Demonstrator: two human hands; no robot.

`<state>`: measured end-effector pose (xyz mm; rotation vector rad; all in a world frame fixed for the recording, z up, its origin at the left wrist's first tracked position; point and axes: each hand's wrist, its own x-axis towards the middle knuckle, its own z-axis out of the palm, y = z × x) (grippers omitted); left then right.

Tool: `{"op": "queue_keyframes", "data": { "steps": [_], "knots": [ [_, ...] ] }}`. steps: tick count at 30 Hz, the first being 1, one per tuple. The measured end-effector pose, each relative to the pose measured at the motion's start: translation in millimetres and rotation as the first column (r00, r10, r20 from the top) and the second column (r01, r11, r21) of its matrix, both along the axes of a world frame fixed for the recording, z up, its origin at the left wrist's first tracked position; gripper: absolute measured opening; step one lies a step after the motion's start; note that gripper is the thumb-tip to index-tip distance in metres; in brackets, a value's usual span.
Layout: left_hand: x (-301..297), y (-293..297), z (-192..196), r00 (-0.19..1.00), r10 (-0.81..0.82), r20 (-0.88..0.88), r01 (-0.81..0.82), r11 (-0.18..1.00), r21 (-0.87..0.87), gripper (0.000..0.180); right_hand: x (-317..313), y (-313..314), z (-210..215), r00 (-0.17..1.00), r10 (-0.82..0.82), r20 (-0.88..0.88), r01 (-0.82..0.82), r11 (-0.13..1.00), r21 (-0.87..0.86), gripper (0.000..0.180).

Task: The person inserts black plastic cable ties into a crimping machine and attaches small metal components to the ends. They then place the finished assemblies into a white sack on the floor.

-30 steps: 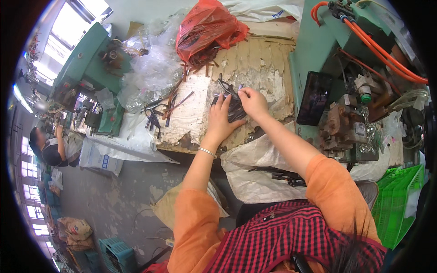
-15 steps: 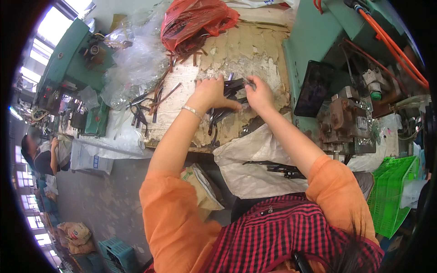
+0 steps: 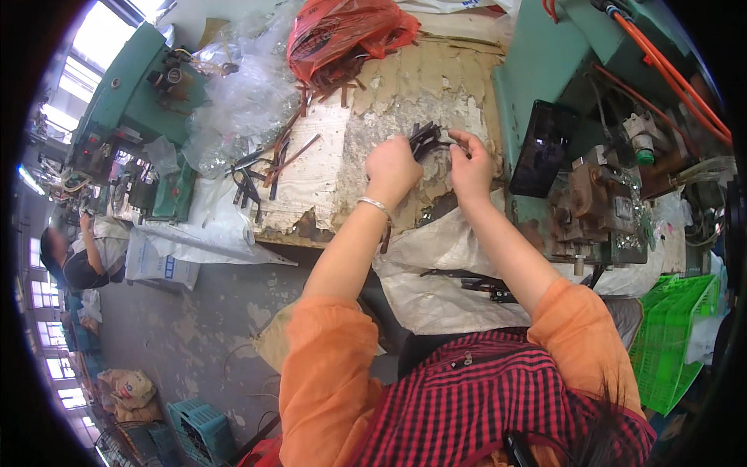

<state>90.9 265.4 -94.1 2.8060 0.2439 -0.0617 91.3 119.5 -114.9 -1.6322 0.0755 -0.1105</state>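
My left hand (image 3: 394, 168) is closed around a bundle of dark narrow strips (image 3: 424, 140) over the worn tabletop. The strips' ends stick out past its fingers, toward the far side and the right. Just right of the bundle is my right hand (image 3: 471, 170), its thumb and forefinger pinched at the end of one dark strip. Farther left on the table lies a loose pile of black and brown strips (image 3: 250, 175), apart from both hands.
A red plastic bag (image 3: 342, 39) with brown strips sits at the back, beside crumpled clear plastic (image 3: 233, 117). Green machines flank the table, a black phone-like slab (image 3: 541, 148) on the right one. White sacking (image 3: 436, 257) hangs at the front edge. A person (image 3: 82, 261) is far left.
My left hand has gathered strips off the table into a bundle and moved right. The right hand has shifted slightly right and nearer. The whole view has shifted a little.
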Motion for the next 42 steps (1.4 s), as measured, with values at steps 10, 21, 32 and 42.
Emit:
{"op": "queue_keyframes", "data": {
  "steps": [10,21,32,42],
  "knots": [
    [4,45,29,0.747,0.535,0.395,0.14,0.454,-0.88,0.015,-26,16,6,0.93,0.364,-0.051,-0.35,0.919,0.183,0.027],
    [-39,34,3,0.486,0.872,0.066,0.289,-0.089,-0.953,0.014,-65,37,27,0.799,0.569,-0.194,-0.601,0.768,-0.221,0.021],
    [-66,32,34,0.73,0.684,0.004,0.147,-0.151,-0.978,0.015,-56,23,47,0.791,0.562,-0.242,-0.548,0.826,0.127,0.024],
    [-63,32,-18,0.738,0.613,0.282,-0.138,0.546,-0.826,0.026,-60,36,42,0.774,0.63,0.056,-0.612,0.768,-0.186,0.097]
  ]
}}
